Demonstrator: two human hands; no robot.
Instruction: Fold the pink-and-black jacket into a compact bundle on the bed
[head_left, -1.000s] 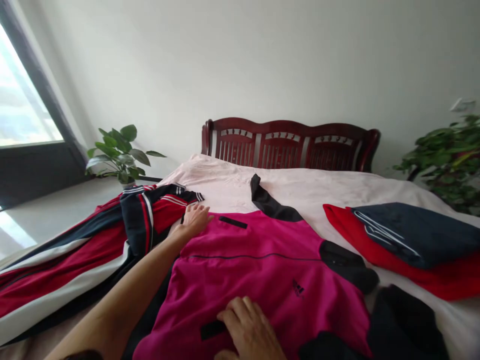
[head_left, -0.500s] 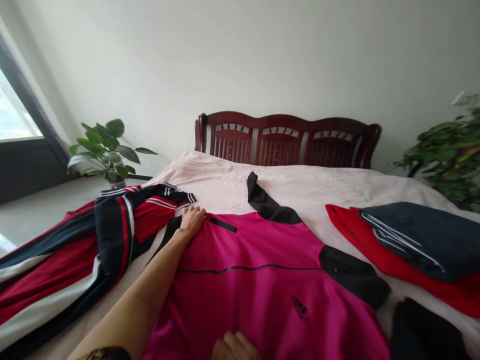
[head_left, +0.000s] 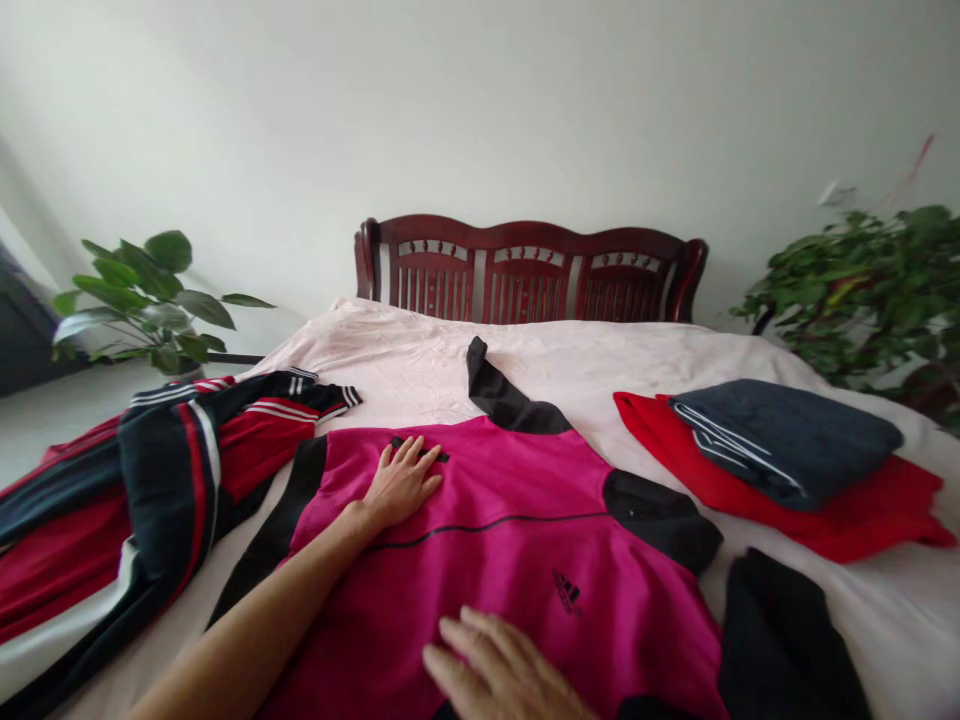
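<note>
A magenta and black sports jacket (head_left: 525, 482) lies spread on the bed, its black collar pointing toward the headboard. My left hand (head_left: 403, 480) rests flat on its upper left part, fingers spread beside a small black strip. Lower down, my right hand (head_left: 502, 665) is over the front of the jacket with fingers stretched out, partly cut off by the bottom edge. Whether the right palm touches the cloth I cannot tell. One black sleeve (head_left: 784, 630) bends out on the right; the other black sleeve (head_left: 274, 530) runs down beside my left forearm.
Red, navy and white striped sportswear (head_left: 172, 480) lies on the left of the pale bedsheet (head_left: 390, 350). Folded navy clothing (head_left: 780, 430) sits on a red garment (head_left: 862, 520) at right. Behind are a wooden headboard (head_left: 525, 235) and plants (head_left: 150, 290) on both sides.
My left hand has moved from the jacket's upper left edge inward and flattened. My right hand has come further into view, its curled fingers now extended. The view has turned slightly right.
</note>
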